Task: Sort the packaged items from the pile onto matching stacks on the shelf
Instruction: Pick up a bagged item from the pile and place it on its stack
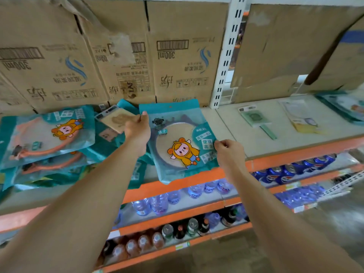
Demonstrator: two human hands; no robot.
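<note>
A teal packaged round mirror (178, 142) with a cartoon figure is held tilted above the shelf's front edge. My left hand (137, 131) pinches its upper left edge; my right hand (229, 152) pinches its right edge. To the left lies the pile of teal packages (49, 138), several with orange-rimmed mirrors, and a beige packaged item (116, 120) behind my left hand. On the shelf to the right lie a green hand-mirror package (255, 118), a yellow-white package (302, 119) and a teal package stack (346, 107) at the far right.
Brown cardboard boxes (118, 56) line the back of the shelf board (226, 131). A white slotted upright (226, 56) divides the bays. Lower orange-edged shelves (177, 186) hold water bottles, blue cans and other drinks.
</note>
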